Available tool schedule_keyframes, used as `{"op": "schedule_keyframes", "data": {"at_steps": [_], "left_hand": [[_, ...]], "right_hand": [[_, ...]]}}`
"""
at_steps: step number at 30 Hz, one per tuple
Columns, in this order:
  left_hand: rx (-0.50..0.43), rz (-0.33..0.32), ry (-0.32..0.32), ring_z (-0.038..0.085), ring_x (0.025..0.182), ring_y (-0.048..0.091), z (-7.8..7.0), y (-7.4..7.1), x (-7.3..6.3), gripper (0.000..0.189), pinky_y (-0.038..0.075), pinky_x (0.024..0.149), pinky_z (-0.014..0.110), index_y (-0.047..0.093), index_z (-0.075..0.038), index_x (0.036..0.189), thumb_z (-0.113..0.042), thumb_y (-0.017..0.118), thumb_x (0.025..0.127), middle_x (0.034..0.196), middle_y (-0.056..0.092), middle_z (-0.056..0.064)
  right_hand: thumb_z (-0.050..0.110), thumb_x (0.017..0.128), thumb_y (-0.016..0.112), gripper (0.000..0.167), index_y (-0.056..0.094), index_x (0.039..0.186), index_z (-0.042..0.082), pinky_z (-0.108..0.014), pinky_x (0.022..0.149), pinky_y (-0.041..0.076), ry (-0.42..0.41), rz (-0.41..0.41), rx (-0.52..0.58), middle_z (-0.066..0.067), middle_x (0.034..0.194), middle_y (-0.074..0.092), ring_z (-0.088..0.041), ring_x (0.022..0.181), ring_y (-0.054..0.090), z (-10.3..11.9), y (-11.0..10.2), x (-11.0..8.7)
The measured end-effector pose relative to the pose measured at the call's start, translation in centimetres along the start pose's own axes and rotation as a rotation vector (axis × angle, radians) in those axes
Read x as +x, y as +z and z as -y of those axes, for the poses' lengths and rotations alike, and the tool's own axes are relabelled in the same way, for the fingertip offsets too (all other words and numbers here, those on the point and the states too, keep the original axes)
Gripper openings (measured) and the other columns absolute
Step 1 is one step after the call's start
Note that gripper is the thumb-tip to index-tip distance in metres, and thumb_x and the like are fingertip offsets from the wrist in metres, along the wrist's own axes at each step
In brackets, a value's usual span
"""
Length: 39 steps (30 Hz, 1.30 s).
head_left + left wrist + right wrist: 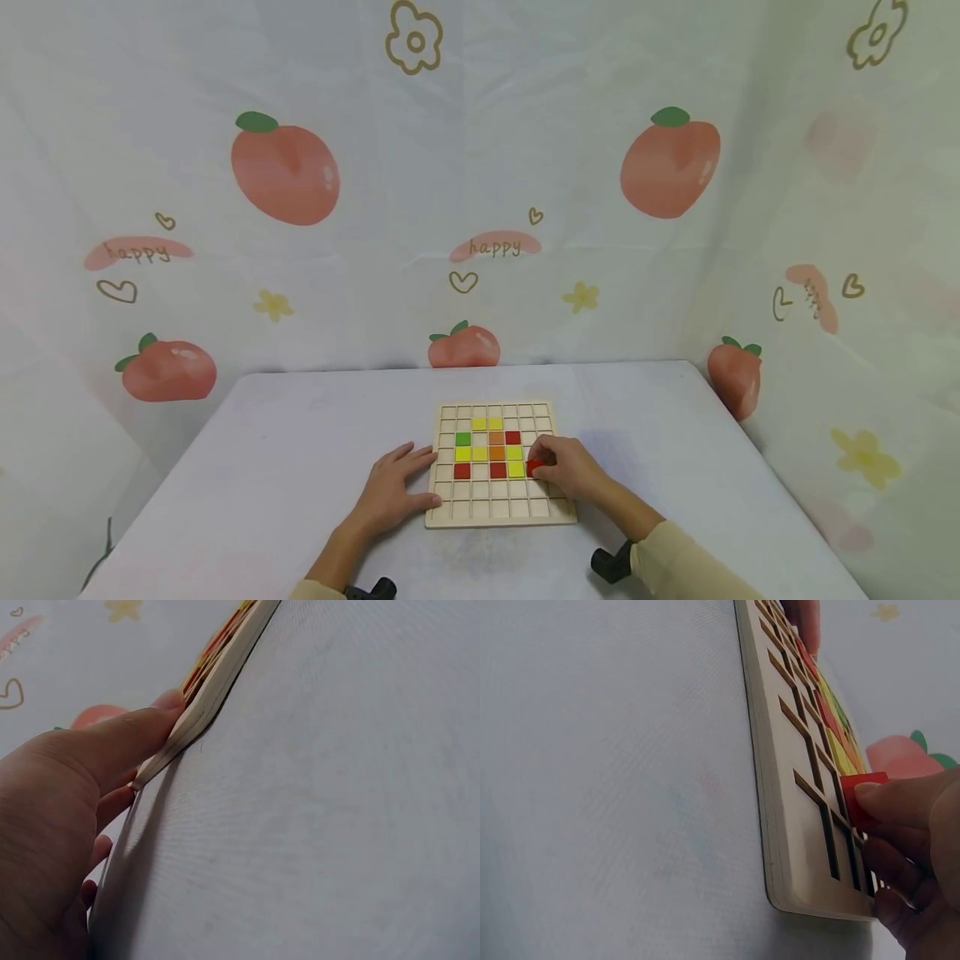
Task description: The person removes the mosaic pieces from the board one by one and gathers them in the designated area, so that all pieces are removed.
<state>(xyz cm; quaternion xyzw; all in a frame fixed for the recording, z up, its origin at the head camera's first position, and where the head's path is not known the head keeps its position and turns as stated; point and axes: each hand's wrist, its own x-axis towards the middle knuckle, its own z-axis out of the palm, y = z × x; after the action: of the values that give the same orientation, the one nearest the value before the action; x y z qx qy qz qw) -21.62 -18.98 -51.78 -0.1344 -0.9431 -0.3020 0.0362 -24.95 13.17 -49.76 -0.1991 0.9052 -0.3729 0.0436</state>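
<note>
A pale wooden board [501,524] with a square grid of recesses lies on the table. Set in its cells are a green tile [462,438], two orange tiles [497,439], three red tiles [462,472] and several yellow tiles [480,454]. My right hand [573,467] pinches another red tile [859,815] between thumb and fingers, at a cell right of the lower yellow one. That tile looks tilted in the right wrist view; its far side is hidden by the fingers. My left hand [390,492] rests at the board's left edge, fingers extended, thumb against the rim near the front corner.
The white table [300,467] extends around the board on every side. Behind it and to the right hangs a pale cloth [480,150] printed with fruit, flowers and hearts. At the far left a thin dark cord [108,537] shows near the table's edge.
</note>
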Motion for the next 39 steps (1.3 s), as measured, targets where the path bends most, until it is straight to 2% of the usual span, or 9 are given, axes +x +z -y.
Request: {"op": "schedule_keyframes", "data": {"at_steps": [12,19,28,39], "left_hand": [[0.002,-0.009,-0.025,0.031,0.138,0.034,0.3,0.3,0.0,0.073,0.026,0.107,0.061,0.061,-0.02,0.135,-0.051,0.079,0.071,0.139,0.054,-0.006],[0.008,-0.015,-0.016,0.031,0.137,0.034,0.4,0.4,-0.1,0.074,0.027,0.106,0.061,0.06,-0.02,0.135,-0.052,0.079,0.072,0.139,0.055,-0.006],[0.002,-0.013,-0.018,0.032,0.137,0.034,0.2,0.4,-0.1,0.073,0.027,0.106,0.062,0.061,-0.019,0.135,-0.05,0.079,0.072,0.139,0.054,-0.005],[0.012,-0.011,-0.018,0.032,0.137,0.034,0.3,0.5,-0.1,0.073,0.026,0.106,0.062,0.061,-0.02,0.135,-0.052,0.079,0.071,0.14,0.054,-0.006]], "right_hand": [[0.012,0.083,0.077,0.018,0.062,0.091,0.018,-0.027,0.067,0.046,-0.001,0.033,-0.024,0.008,0.082,0.057,-0.015,0.078,0.051,0.2,-1.0,0.1],[0.009,0.084,0.076,0.018,0.062,0.09,0.018,-0.028,0.066,0.045,-0.003,0.041,-0.028,0.008,0.081,0.058,-0.016,0.078,0.051,0.4,-1.4,0.3],[0.006,0.083,0.075,0.018,0.063,0.089,0.017,-0.028,0.066,0.047,0.013,0.013,-0.046,0.008,0.081,0.058,-0.016,0.077,0.051,0.4,-1.9,0.5],[0.005,0.085,0.073,0.017,0.063,0.089,0.018,-0.025,0.063,0.048,0.056,-0.05,-0.057,0.007,0.078,0.056,-0.015,0.076,0.051,-0.5,-2.0,0.5]]}}
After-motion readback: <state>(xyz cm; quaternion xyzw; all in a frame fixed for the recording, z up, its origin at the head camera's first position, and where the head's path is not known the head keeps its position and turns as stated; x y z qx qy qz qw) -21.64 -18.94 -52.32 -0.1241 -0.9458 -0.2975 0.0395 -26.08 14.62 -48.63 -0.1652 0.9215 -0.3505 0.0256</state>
